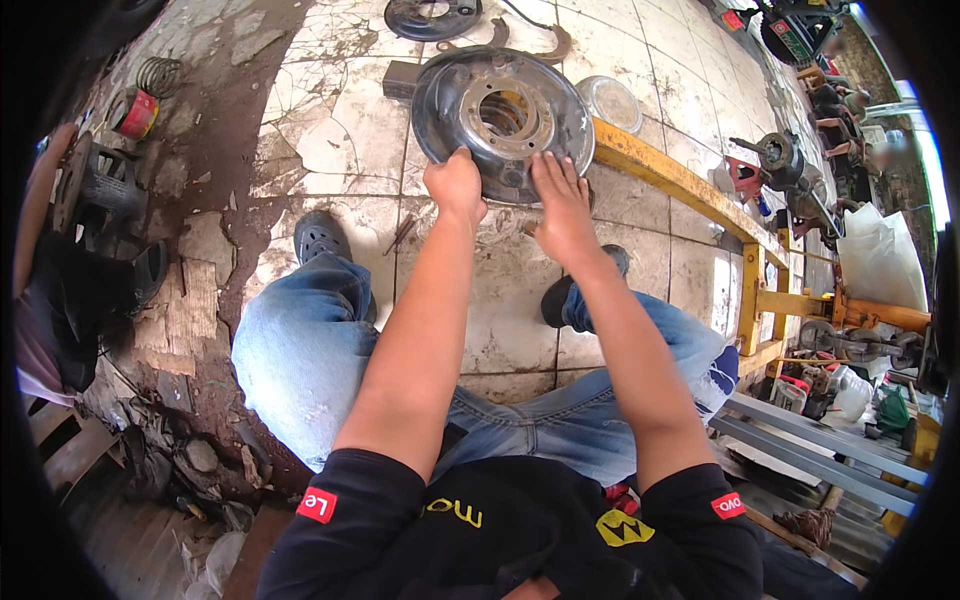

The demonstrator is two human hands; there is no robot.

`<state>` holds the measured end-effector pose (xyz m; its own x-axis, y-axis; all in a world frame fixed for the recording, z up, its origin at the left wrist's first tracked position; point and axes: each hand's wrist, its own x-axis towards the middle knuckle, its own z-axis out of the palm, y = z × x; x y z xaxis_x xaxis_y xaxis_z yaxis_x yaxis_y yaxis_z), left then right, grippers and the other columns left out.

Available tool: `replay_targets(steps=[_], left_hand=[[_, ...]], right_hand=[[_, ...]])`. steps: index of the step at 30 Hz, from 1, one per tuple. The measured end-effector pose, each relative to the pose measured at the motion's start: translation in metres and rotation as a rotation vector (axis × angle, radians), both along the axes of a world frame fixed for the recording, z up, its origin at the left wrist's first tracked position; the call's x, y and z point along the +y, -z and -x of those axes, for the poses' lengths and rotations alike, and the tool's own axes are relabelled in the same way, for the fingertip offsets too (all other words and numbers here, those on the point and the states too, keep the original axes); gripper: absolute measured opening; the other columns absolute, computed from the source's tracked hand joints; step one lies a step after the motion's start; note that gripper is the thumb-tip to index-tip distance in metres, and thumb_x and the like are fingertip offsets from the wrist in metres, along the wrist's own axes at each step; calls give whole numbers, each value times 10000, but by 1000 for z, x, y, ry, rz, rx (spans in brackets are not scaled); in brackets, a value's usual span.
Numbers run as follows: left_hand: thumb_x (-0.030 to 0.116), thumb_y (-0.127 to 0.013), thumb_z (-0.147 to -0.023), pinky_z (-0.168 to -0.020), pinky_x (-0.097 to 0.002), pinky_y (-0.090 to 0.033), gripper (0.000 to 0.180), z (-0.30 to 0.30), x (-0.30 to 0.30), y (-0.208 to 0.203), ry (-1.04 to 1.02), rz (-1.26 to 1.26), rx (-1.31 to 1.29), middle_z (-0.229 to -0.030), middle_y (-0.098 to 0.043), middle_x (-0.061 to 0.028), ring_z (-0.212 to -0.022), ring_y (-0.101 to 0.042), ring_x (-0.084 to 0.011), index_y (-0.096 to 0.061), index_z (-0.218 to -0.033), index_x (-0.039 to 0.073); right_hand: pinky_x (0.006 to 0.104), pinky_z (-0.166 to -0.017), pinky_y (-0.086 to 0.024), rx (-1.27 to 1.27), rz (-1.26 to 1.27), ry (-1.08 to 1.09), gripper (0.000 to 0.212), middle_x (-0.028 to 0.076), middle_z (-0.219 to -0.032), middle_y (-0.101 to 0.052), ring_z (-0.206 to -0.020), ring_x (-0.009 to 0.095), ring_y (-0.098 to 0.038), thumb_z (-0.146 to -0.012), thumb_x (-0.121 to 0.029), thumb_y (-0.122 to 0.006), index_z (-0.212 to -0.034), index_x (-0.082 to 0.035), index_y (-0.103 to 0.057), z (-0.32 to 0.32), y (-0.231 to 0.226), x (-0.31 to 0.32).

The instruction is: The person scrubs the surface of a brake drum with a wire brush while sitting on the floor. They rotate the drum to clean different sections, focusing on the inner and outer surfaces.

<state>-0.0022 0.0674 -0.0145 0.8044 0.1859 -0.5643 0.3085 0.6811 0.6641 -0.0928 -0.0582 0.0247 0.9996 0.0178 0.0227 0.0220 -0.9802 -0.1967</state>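
A round, dark brake backing plate (450, 115) with a bare-metal centre ring and an open middle lies in front of me, above the tiled floor. At its near left rim, my left hand (457, 185) is closed on the edge; the rim hides part of its fingers. My right hand (562, 205) rests on the near right side of the plate, its fingers stretched flat over the surface. Coiled rings show through the centre hole. Under the plate's left side sticks out a dark square metal block (400, 80).
Another dark plate (432, 18) and a curved brake shoe (550, 45) lie beyond. A round pale lid-like disc (612, 105) sits right, near a yellow metal frame (690, 180). A coil spring (158, 75) lies far left; another person's shoe (150, 275) is at left.
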Motion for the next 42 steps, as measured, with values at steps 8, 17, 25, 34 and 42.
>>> replay_targets(steps=[8, 17, 25, 34, 42], left_hand=[[133, -577, -919, -839, -485, -573, 394, -22, 34, 1, 324, 69, 75, -1137, -618, -233, -938, -671, -350, -505, -1193, -141], [-3, -572, -856, -820, -495, -560, 394, -22, 23, -5, 194, -35, 115, -1131, -597, -275, -980, -649, -369, -479, -1197, -178], [-11, -571, -837, -799, -492, -554, 376, -18, 13, -8, 107, -26, 79, -1120, -605, -260, -962, -647, -355, -515, -1179, -155], [14, -583, -812, -692, -462, -550, 383, -14, 10, -3, 113, -53, 61, -1054, -620, -227, -870, -656, -326, -530, -1156, -144], [55, -591, -814, -532, -428, -505, 361, -17, 10, 7, 60, -142, 84, -929, -644, -207, -752, -659, -297, -561, -1127, -123]], right_hand=[[553, -1161, -258, -22, 113, 17, 769, 227, -1536, -338, -1435, 391, -310, -774, 97, -535, -1499, -67, -338, 25, -20, -20], [584, -1176, -188, 30, 137, -3, 705, 173, -1567, -287, -1468, 390, -224, -844, 5, -517, -1512, -83, -312, 0, 0, 10], [593, -1169, -196, 7, 125, 40, 692, 216, -1590, -216, -1471, 435, -187, -869, -16, -487, -1521, -18, -256, 15, 10, 14], [624, -1153, -194, -28, 94, 41, 677, 268, -1586, -178, -1464, 484, -167, -890, -39, -444, -1529, 5, -225, 7, 11, 18], [630, -1149, -189, 7, 76, 51, 648, 258, -1578, -198, -1446, 502, -186, -889, -11, -434, -1512, 2, -257, 25, 10, 32]])
